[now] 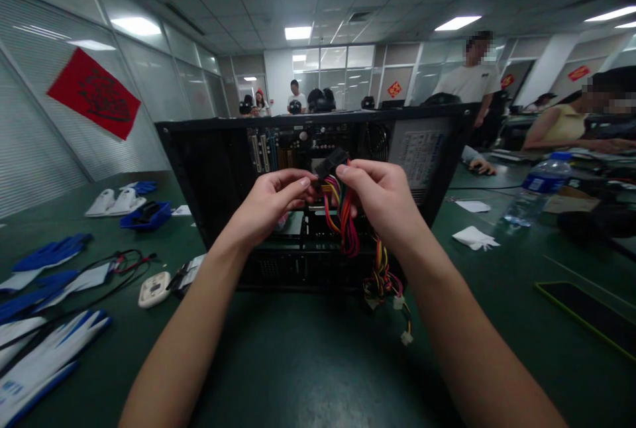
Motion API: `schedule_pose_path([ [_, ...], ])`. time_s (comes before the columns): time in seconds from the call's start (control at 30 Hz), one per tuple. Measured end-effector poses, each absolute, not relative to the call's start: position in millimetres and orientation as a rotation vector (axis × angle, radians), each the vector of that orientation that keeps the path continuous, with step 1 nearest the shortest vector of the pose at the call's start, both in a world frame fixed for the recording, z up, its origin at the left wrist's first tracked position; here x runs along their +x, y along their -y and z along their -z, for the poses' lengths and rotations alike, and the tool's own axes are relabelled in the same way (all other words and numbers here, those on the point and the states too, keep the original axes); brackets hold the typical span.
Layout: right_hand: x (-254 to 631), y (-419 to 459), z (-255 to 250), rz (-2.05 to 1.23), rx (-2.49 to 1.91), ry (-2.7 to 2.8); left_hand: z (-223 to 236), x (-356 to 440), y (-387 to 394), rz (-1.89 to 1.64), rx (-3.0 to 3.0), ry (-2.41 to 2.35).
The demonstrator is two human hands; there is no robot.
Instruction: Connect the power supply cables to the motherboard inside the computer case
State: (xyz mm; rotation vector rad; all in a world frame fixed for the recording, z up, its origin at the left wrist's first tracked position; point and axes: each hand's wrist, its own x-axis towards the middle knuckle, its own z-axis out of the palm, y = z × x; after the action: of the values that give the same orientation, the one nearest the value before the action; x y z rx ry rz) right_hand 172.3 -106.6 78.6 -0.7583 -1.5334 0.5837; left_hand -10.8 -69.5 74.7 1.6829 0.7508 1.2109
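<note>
A black computer case (199,183) lies open in front of me, its motherboard (318,140) and silver power supply (416,150) showing inside. My right hand (380,193) pinches a black power connector (332,161) at the end of a bundle of red, yellow and orange wires (348,232). At the connector's left side, my left hand (281,199) has its thumb and fingers closed near the wires; what they grip is hard to make out. More coloured cables with white plugs (399,302) hang out over the case's lower edge onto the table.
Blue-and-white gloves (50,355), thin black cables, a blue tray (146,216) and a white case (154,289) lie left on the green table. To the right are a water bottle (539,189), tissue (476,238) and a dark green-edged pad (589,312). People sit and stand beyond.
</note>
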Motion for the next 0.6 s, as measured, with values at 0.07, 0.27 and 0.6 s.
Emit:
schedule_pose_path([
  [0.07,172.8,106.3,-78.4,-0.589,-0.759,1.523,-75.0,-7.9,71.5,-1.248,1.618,-0.71],
  [0.27,170.6,103.8,-75.5,-0.594,-0.761,1.542,-79.1,-6.8,75.3,-1.345,1.524,-0.687],
  [0.6,166.3,100.9,-70.0,-0.644,-0.734,1.507,-83.3,-9.6,81.7,-1.258,1.47,-0.642],
])
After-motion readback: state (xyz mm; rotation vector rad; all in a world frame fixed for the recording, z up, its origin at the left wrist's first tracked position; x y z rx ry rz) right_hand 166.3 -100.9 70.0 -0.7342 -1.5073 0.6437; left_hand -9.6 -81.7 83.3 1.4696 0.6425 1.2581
